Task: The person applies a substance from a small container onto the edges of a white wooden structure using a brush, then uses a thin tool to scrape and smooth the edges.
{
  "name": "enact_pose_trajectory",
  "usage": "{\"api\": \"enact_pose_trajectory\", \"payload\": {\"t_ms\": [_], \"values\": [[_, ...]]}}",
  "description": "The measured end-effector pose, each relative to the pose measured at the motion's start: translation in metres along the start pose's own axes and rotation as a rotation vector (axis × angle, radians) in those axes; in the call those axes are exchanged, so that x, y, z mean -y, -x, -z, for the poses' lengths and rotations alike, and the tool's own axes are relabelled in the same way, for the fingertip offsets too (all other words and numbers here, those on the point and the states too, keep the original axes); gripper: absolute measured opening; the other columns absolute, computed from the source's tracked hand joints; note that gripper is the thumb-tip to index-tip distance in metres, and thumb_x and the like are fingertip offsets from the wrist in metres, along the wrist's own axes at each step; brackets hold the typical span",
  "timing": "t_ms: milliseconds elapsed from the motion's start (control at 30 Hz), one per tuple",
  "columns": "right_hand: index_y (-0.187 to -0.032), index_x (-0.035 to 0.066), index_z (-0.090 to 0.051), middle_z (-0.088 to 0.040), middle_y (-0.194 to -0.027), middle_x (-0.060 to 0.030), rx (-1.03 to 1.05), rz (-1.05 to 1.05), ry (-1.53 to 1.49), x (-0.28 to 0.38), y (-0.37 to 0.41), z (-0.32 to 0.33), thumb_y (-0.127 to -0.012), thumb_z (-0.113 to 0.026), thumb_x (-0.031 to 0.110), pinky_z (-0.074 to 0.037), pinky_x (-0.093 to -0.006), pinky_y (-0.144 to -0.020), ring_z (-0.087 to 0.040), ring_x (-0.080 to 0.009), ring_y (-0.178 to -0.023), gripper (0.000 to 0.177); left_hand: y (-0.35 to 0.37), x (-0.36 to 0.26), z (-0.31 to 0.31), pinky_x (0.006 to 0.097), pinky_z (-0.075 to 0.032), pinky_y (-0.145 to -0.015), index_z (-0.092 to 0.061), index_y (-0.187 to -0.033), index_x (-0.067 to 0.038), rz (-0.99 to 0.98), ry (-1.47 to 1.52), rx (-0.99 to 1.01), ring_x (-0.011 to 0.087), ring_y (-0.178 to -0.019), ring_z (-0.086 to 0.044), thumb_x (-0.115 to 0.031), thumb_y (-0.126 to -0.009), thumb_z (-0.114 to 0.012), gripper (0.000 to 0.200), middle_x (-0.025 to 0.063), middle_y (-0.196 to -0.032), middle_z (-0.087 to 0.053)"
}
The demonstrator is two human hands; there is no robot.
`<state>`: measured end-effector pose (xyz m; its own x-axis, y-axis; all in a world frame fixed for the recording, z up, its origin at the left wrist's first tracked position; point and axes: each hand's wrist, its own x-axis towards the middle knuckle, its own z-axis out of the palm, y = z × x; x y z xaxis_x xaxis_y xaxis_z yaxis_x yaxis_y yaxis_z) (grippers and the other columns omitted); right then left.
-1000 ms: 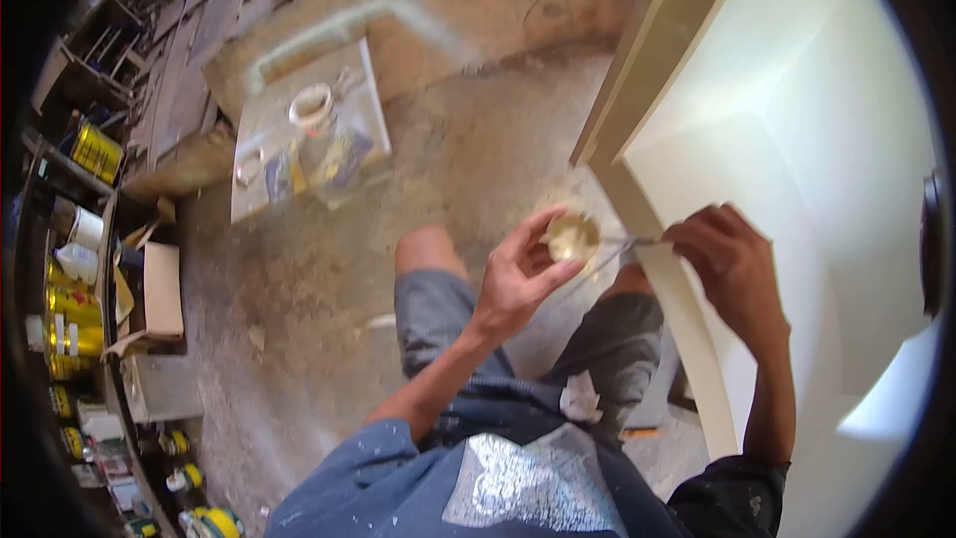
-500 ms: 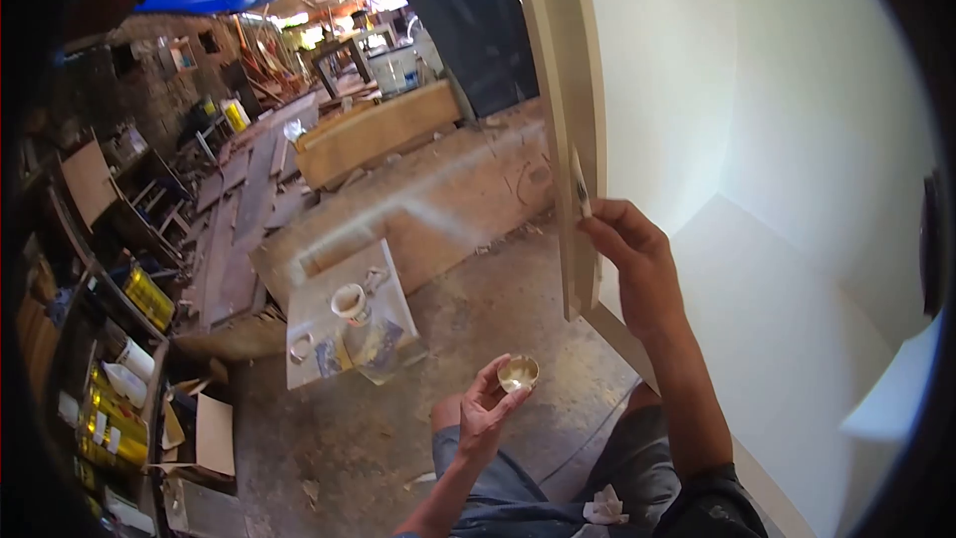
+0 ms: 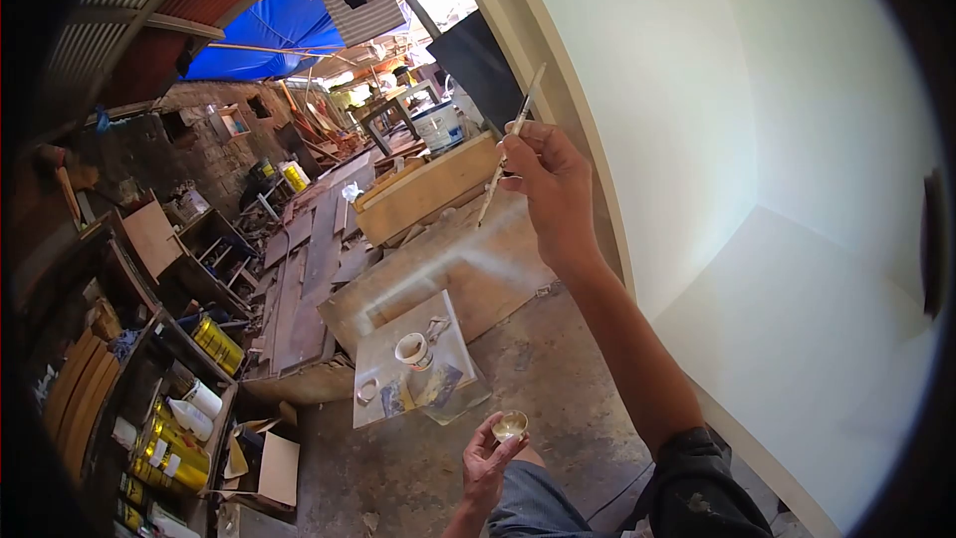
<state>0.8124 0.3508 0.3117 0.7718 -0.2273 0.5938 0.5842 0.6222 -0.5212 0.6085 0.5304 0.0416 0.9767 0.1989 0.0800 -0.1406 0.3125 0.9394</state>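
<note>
My right hand [image 3: 560, 184] is raised and pinches a thin paintbrush [image 3: 489, 199], which slants with one end up toward the pale frame edge [image 3: 561, 40] of a white panelled piece. The brush appears apart from that edge, though the exact gap is hard to judge. Low in the view, my left hand [image 3: 484, 466] wraps its fingers around a small round cup [image 3: 511, 425]. Pale liquid or residue shows inside the cup, which stays well below the brush.
White inner panels [image 3: 677, 70] fill the right side. A low board-topped stand [image 3: 445, 324] carries a white tub [image 3: 413, 350]. Wooden boards [image 3: 428, 194] lean behind it. Yellow cans [image 3: 171, 450] and an open cardboard box [image 3: 279, 468] are at lower left.
My right hand has moved up and left with the brush, from beside the frame's edge to in front of it. The view has tilted upward; my left hand still holds the cup.
</note>
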Motion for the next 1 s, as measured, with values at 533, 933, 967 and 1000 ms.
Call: {"api": "enact_pose_trajectory", "payload": {"t_ms": [533, 933, 967, 1000], "values": [[-0.111, 0.003, -0.066, -0.068, -0.098, -0.0042, -0.110, 0.032, -0.028, -0.030, -0.009, -0.001, -0.099, -0.064, 0.016, -0.056, -0.0254, -0.073, -0.062, -0.0086, -0.084, 0.018, 0.012, 0.005, 0.026, 0.0370, -0.058, -0.096, -0.043, -0.140, 0.007, 0.020, 0.015, -0.046, 0.0244, -0.106, -0.068, 0.000, -0.095, -0.066, 0.051, 0.0178, -0.125, -0.063], [-0.110, 0.002, -0.065, -0.067, -0.097, -0.0038, -0.124, 0.057, -0.031, -0.030, -0.013, -0.002, -0.099, -0.064, 0.017, -0.057, -0.0262, -0.073, -0.060, -0.0078, -0.082, 0.018, 0.016, 0.007, 0.031, 0.0367, -0.057, -0.096, -0.043, -0.141, 0.006, 0.033, 0.020, -0.064, 0.0238, -0.107, -0.067, -0.001, -0.094, -0.067, 0.053, 0.0170, -0.125, -0.063], [-0.110, 0.002, -0.065, -0.067, -0.097, -0.0039, -0.124, 0.058, -0.033, -0.030, -0.014, -0.002, -0.099, -0.064, 0.017, -0.057, -0.0261, -0.073, -0.060, -0.0078, -0.082, 0.018, 0.016, 0.008, 0.031, 0.0368, -0.057, -0.096, -0.043, -0.141, 0.006, 0.033, 0.021, -0.064, 0.0238, -0.107, -0.067, -0.001, -0.094, -0.067, 0.053, 0.0169, -0.125, -0.063], [-0.110, 0.002, -0.065, -0.067, -0.097, -0.0041, -0.125, 0.058, -0.034, -0.031, -0.015, -0.002, -0.099, -0.064, 0.017, -0.057, -0.0260, -0.073, -0.060, -0.0078, -0.082, 0.018, 0.016, 0.007, 0.031, 0.0369, -0.057, -0.096, -0.043, -0.141, 0.006, 0.031, 0.023, -0.066, 0.0239, -0.107, -0.067, -0.001, -0.094, -0.067, 0.053, 0.0168, -0.125, -0.063]]}}
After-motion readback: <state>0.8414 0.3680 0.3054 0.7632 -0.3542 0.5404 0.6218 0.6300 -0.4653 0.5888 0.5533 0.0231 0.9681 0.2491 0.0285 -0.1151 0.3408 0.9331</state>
